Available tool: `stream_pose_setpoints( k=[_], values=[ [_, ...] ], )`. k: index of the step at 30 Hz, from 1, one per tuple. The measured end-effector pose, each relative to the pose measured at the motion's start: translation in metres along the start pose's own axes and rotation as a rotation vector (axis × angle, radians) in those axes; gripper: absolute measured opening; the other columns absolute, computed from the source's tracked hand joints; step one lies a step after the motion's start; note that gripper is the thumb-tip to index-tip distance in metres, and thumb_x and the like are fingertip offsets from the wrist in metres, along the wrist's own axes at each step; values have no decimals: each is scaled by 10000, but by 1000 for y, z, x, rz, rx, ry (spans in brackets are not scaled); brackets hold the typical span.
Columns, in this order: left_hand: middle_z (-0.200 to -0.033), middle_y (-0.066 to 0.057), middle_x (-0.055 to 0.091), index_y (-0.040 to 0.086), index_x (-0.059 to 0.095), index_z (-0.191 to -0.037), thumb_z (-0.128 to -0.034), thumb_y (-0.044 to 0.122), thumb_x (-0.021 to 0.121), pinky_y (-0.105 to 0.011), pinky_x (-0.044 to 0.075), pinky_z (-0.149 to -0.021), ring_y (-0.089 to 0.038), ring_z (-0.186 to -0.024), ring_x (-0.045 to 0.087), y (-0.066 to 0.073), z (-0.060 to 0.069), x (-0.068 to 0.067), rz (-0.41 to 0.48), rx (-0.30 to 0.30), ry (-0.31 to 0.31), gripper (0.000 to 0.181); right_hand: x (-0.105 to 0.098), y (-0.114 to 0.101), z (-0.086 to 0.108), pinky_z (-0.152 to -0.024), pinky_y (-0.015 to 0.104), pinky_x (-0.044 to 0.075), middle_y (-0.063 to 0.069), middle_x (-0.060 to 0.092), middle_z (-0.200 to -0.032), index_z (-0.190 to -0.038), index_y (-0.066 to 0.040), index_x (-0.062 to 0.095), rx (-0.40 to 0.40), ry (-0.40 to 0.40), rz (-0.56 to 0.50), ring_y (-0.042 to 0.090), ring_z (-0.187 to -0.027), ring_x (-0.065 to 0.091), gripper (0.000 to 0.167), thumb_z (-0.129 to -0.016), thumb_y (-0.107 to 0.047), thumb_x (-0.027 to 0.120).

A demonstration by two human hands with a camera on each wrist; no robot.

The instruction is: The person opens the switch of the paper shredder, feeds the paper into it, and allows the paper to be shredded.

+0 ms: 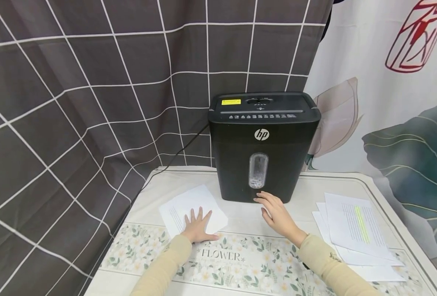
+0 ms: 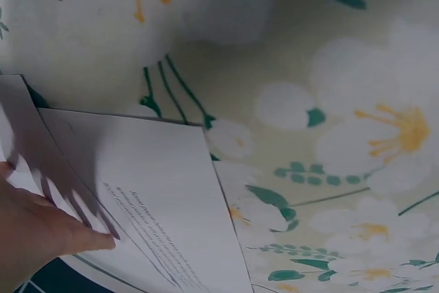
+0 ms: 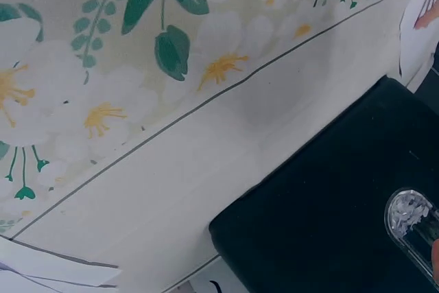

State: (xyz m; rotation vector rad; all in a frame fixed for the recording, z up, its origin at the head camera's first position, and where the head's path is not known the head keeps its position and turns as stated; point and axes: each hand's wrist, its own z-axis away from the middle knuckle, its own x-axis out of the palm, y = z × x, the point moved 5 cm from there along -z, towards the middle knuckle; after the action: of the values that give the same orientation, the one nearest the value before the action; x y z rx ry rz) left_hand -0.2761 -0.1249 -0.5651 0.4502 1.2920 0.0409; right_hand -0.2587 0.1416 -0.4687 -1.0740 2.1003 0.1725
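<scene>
My left hand (image 1: 197,228) lies with spread fingers on a small pile of printed paper sheets (image 1: 194,201) at the left of the table. In the left wrist view, the thumb and part of the hand (image 2: 48,231) show over the sheets (image 2: 144,176). My right hand (image 1: 277,214) hovers in front of the black paper shredder (image 1: 237,164), its fingers loosely bent and holding nothing. Behind the shredder's clear window (image 1: 258,170) some paper shreds are visible. In the right wrist view, only a fingertip (image 3: 435,259) shows at the edge, by that window.
A second stack of sheets (image 1: 351,226), the top one highlighted in yellow, lies at the right of the table. A black cord (image 1: 174,158) runs from the shredder to the left. A flower-printed cloth (image 1: 248,263) covers the table; a dark checked curtain (image 1: 129,82) hangs behind.
</scene>
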Motion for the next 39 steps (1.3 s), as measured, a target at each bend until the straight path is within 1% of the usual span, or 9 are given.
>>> stream_pose_setpoints(
  k=[5, 10, 14, 19, 23, 25, 34, 37, 39],
  values=[
    [-1518, -329, 128, 97, 284, -1474, -763, 580, 666, -729, 72, -1063, -622, -1342, 58, 3, 2, 1, 38, 24, -4, 941, 2, 0, 0, -918, 552, 427, 160, 599, -1198, -1114, -44, 621, 6, -15, 7, 370, -1131, 536, 373, -757, 63, 615],
    [-1513, -316, 178, 113, 328, -1458, -835, 553, 590, -735, 106, -1053, -613, -1341, 111, 10, 9, 5, 23, 37, 10, 806, 3, 0, 0, -925, 536, 435, 153, 596, -1208, -1130, -58, 613, 7, -37, -1, 334, -1139, 529, 365, -779, 43, 599],
    [-1489, -297, 273, 127, 404, -1420, -866, 502, 578, -734, 178, -1035, -597, -1326, 206, 13, 13, 5, -3, 48, 55, 691, 3, -1, -1, -939, 515, 425, 152, 596, -1208, -1133, -62, 611, 4, -36, -5, 320, -1144, 525, 366, -782, 40, 601],
    [-1413, -243, 436, 118, 450, -1381, -884, 374, 602, -707, 278, -1008, -536, -1285, 361, 5, 12, 1, 71, 87, 128, 579, 4, -2, 0, -926, 505, 430, 145, 600, -1196, -1127, -61, 612, 4, -31, 6, 317, -1126, 533, 371, -772, 46, 608],
    [-1270, -165, 590, 106, 463, -1364, -896, 325, 601, -559, 456, -936, -382, -1133, 574, 1, 11, -7, 124, 123, 206, 534, 5, -2, 1, -920, 508, 437, 144, 601, -1188, -1128, -61, 611, 8, -31, 5, 315, -1114, 541, 370, -774, 47, 608],
    [-1201, -128, 638, 116, 481, -1349, -897, 318, 602, -481, 512, -875, -314, -1039, 633, -1, 11, -13, 135, 125, 249, 510, 6, -3, 2, -924, 500, 432, 142, 600, -1188, -1129, -61, 610, 6, -32, 4, 312, -1112, 541, 370, -774, 45, 608],
    [-1083, -125, 690, 112, 557, -1267, -888, 247, 627, -413, 563, -730, -291, -888, 681, -5, 14, -39, 136, 120, 400, 409, 12, -4, 6, -928, 501, 444, 144, 602, -1189, -1119, -55, 608, 10, -56, -3, 332, -1109, 552, 345, -783, 28, 595],
    [-1072, -114, 698, 127, 575, -1246, -884, 249, 634, -406, 567, -729, -284, -882, 688, -7, 16, -45, 134, 105, 448, 386, 15, -5, 7, -924, 501, 452, 143, 609, -1177, -1125, -53, 605, 40, -81, -7, 327, -1105, 558, 336, -798, 22, 596],
    [-1080, -115, 697, 123, 579, -1238, -883, 244, 638, -407, 569, -741, -284, -893, 689, -7, 17, -50, 150, 100, 474, 380, 16, -4, 7, -922, 501, 460, 136, 621, -1156, -1133, -47, 600, 98, -108, -20, 322, -1091, 570, 324, -815, 16, 602]
  ],
)
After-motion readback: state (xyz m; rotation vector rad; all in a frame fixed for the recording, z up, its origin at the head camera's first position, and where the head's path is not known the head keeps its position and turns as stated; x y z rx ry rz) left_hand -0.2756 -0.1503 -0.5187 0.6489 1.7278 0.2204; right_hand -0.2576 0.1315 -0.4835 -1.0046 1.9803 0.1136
